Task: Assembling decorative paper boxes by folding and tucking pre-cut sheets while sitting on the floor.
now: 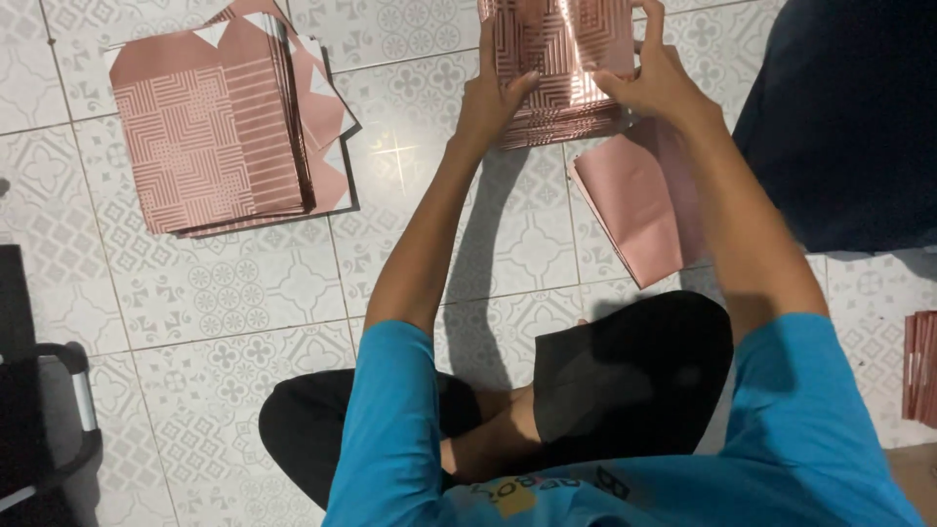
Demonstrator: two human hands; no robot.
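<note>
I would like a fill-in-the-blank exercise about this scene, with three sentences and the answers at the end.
1. Both the left hand and the right hand hold a shiny pink patterned sheet with a grip on its ____ edge.
2. The stack of folded pink paper lies on the tiled ____.
3. The person sits cross-legged and wears a shirt with ____ sleeves.

Missing words: lower; floor; blue

Left hand and right hand grip a glossy pink patterned sheet above the tiled floor.
</note>
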